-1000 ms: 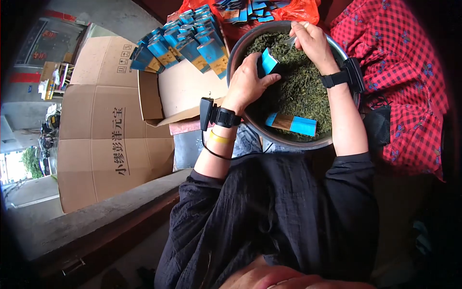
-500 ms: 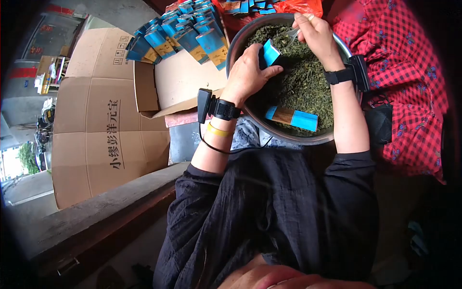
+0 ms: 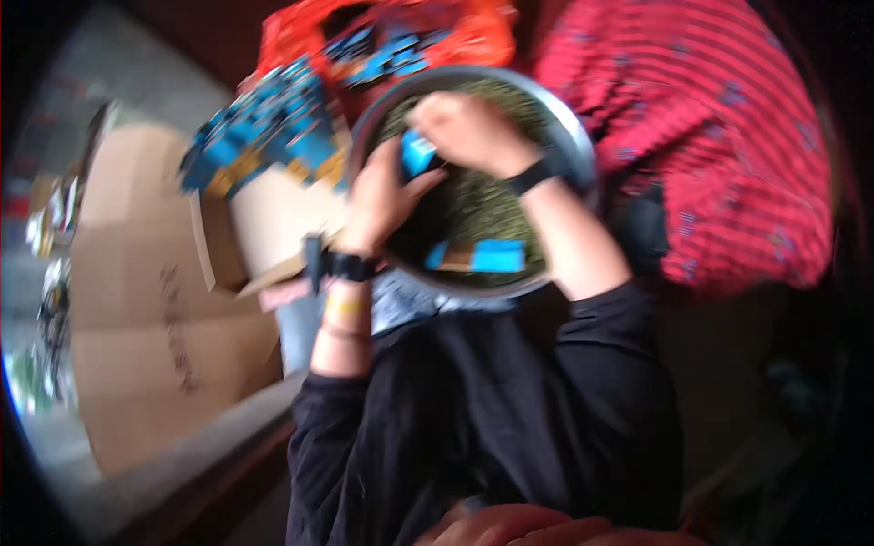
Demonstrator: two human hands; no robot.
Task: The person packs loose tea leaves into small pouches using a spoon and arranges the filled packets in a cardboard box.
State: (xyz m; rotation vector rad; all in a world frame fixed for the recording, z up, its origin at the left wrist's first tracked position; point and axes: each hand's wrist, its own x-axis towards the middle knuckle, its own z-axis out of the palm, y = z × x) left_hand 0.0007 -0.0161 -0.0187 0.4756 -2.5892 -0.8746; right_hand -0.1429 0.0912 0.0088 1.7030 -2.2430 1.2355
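My left hand [image 3: 378,196] is closed around a small blue packet [image 3: 419,153], held upright over the basin. Close to the packet's top is my right hand [image 3: 473,132], its fingers pinched together. Half a second ago it held a clear spoon; blur and the hand now hide that spoon. Below both hands, dried green leaves [image 3: 492,205], like tea, fill a round metal basin [image 3: 575,127]. Another packet [image 3: 499,257], blue with a brown band, lies flat on the leaves near the basin's front rim.
On the left an open cardboard box [image 3: 282,218] carries many blue-and-gold packets [image 3: 264,123]. Behind the basin sits a red plastic bag [image 3: 496,32] with more blue pieces. Red checked cloth [image 3: 701,136] is at the right; a large cardboard sheet [image 3: 137,309] stands far left.
The view has shifted and blurred, so the basin appears farther left. My right hand has moved left from over the leaves to the top of the packet. My left hand still holds the packet.
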